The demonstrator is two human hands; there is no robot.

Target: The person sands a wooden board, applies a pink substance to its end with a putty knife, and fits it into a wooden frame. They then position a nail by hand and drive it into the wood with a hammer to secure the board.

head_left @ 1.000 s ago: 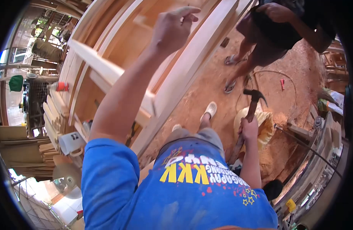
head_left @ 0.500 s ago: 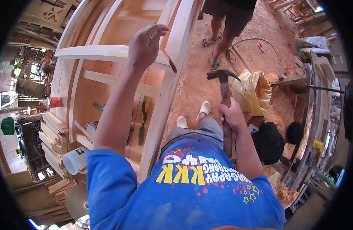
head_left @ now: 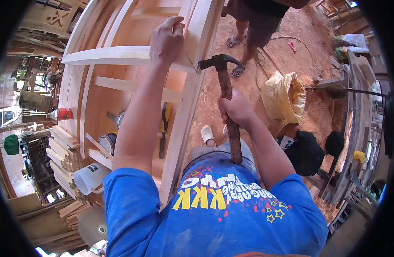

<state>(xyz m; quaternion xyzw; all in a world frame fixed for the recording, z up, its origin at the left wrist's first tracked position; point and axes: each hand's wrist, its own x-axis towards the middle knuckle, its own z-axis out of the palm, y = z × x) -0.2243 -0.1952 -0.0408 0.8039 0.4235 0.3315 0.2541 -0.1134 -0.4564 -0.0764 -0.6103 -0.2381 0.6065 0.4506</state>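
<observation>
My right hand [head_left: 236, 108] is wrapped round the wooden handle of a claw hammer [head_left: 222, 68]. The hammer's dark head points up and sits close to the edge of a pale wooden frame [head_left: 107, 55]. Above the corner of that frame is my left hand [head_left: 168, 40], its fingers curled together at the tips near the long side rail [head_left: 203, 30]. Whatever the left fingers pinch, if anything, is hidden. Inside the frame lie a yellow and black handled tool [head_left: 165, 118] and a round can [head_left: 107, 142], partly behind my left forearm.
Another person's legs [head_left: 248, 38] in sandals stand beyond the frame. A yellow sack [head_left: 282, 96] rests on the dirt floor to the right, near a dark cap-like shape [head_left: 306, 154]. At left are a white bucket [head_left: 91, 177], stacked wood strips [head_left: 62, 158] and a red-labelled bottle [head_left: 60, 114].
The hammer and my right hand have moved left and up toward the frame's rail. My left hand shifted slightly right and up. A brown sliver by the corner no longer shows.
</observation>
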